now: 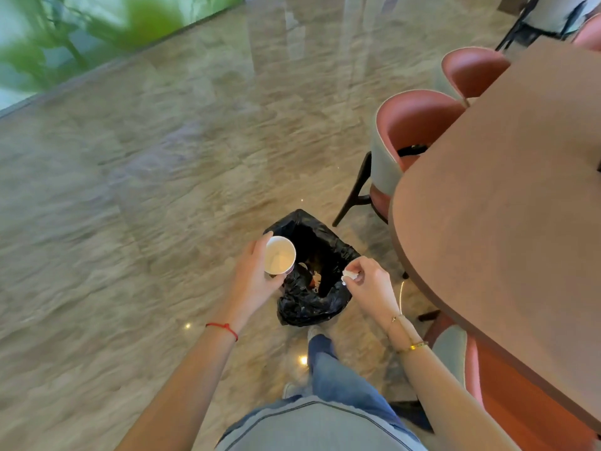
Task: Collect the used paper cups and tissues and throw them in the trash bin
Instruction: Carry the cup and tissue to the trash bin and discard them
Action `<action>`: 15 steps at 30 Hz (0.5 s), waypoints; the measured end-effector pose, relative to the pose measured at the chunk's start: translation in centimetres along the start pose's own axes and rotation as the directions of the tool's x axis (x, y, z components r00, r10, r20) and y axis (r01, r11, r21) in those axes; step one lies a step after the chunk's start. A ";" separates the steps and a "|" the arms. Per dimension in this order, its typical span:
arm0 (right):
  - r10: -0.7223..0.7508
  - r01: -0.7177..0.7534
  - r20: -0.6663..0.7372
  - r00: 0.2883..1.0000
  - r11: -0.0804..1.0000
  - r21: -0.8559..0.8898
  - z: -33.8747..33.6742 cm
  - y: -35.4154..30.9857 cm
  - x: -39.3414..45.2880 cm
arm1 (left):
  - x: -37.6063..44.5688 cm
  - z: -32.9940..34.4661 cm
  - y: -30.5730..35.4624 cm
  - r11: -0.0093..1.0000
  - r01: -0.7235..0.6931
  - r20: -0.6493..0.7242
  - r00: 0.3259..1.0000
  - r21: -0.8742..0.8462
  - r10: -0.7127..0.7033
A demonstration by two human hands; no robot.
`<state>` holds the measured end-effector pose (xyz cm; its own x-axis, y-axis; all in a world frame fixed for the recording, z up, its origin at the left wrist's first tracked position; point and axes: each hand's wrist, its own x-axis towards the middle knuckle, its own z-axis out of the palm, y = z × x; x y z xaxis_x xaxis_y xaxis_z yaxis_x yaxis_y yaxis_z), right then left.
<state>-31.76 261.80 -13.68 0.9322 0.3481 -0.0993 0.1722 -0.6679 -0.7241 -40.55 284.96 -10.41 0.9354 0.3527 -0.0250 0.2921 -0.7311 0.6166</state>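
Paper cup [279,256]: white, mouth up toward us, tilted a little, inside looks empty apart from a pale stain we cannot identify. Our left hand [252,278] grips it round the side wall, fingers curled behind, thumb at the lower rim. The cup hangs over the left edge of the trash bin [328,252].

Tissue [348,277]: small crumpled white wad, pinched in the fingertips of our right hand [369,284], which is closed on it. It sits above the bin's right edge, just beside the liner.

Bin: lined with a black bag, bag folded loosely over the rim and crinkled. Mouth open. Inside we make out a few pale and brownish scraps low down; too dark to name them. Bin stands on the floor [146,190], directly ahead of our feet.

Room to move: glossy stone floor is open to the left and beyond the bin. To the right the rounded brown worktop [507,196] edge curves close past the bin; its near end overhangs our right arm. Pink-backed chairs [413,125] are tucked along its far-left edge, one dark chair leg splayed near the bin's far corner.
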 end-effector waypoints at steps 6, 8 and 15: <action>0.067 -0.066 0.085 0.994 0.998 -0.007 0.9 1.6 8.3 | 8.5 3.7 -0.8 0.999 0.046 0.068 0.997 0.012 -0.047; 0.099 -0.099 0.126 0.987 0.995 -0.007 1.2 1.9 10.7 | 10.7 4.8 -1.0 0.998 0.061 0.104 0.993 0.016 -0.063; 0.158 -0.148 0.280 0.947 0.987 -0.058 2.1 2.5 17.5 | 17.0 7.2 -2.0 0.992 0.122 0.181 0.977 -0.022 -0.116</action>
<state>-15.71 267.56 -18.69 0.8205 0.4082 -0.4002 0.0505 -0.7491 -0.6605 -23.83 288.23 -17.73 0.9158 0.3235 -0.2380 0.3993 -0.6700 0.6258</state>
